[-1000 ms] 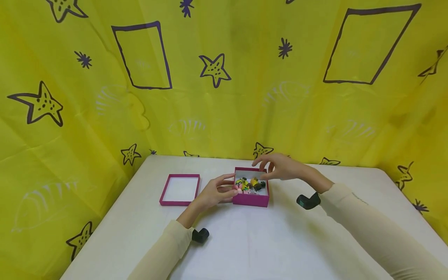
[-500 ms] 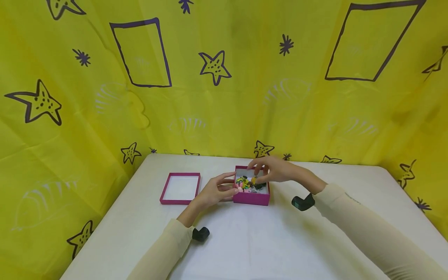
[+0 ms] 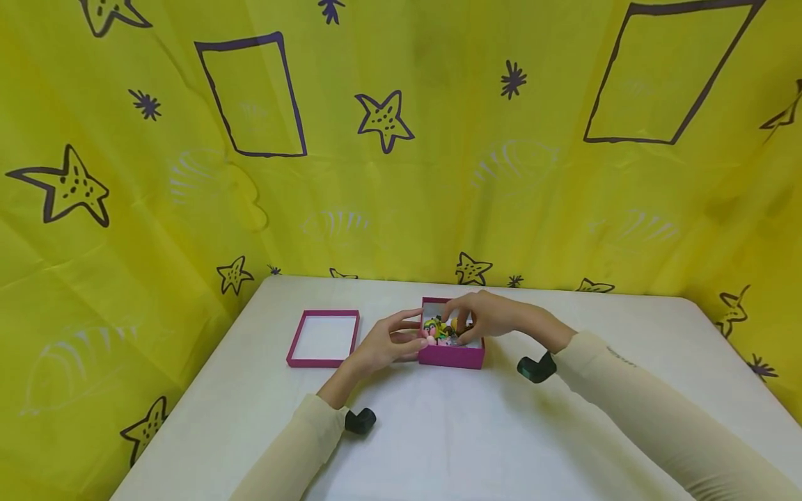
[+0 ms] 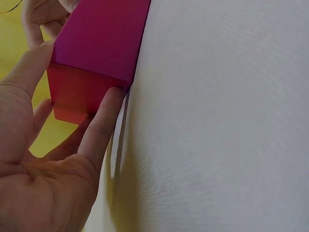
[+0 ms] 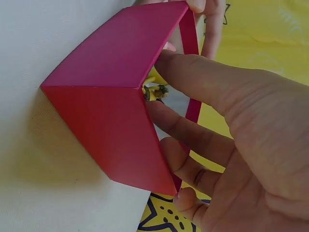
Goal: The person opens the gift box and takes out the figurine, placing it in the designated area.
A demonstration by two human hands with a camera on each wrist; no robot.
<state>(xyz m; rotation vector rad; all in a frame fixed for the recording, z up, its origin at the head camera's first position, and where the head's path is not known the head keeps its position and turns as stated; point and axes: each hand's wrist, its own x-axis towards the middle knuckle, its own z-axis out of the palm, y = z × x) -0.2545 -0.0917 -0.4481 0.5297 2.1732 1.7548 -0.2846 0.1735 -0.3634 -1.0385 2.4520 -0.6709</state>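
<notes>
A magenta open-topped box point(image 3: 451, 357) stands on the table and holds several small colourful pieces point(image 3: 432, 327), pink, yellow, green and dark. They look like tiny toy figures. My left hand point(image 3: 379, 346) rests against the box's left end, thumb at the upper front corner and fairly straight fingers spread along the side wall. From the right, my right hand point(image 3: 485, 313) reaches into the box, fingers bent downward among the pieces. In the right wrist view, a yellow and dark piece point(image 5: 158, 90) shows in the gap between thumb and index finger; the fingertips partly hide the contents.
Left of the box lies its lid point(image 3: 322, 363), magenta-rimmed with a white inside facing up. The white table point(image 3: 438, 431) runs back to a yellow curtain point(image 3: 401, 195) printed with stars and frames.
My right hand has come down and to the left, from above the box's right side to inside it among the pieces. My left hand stays at the box's left end.
</notes>
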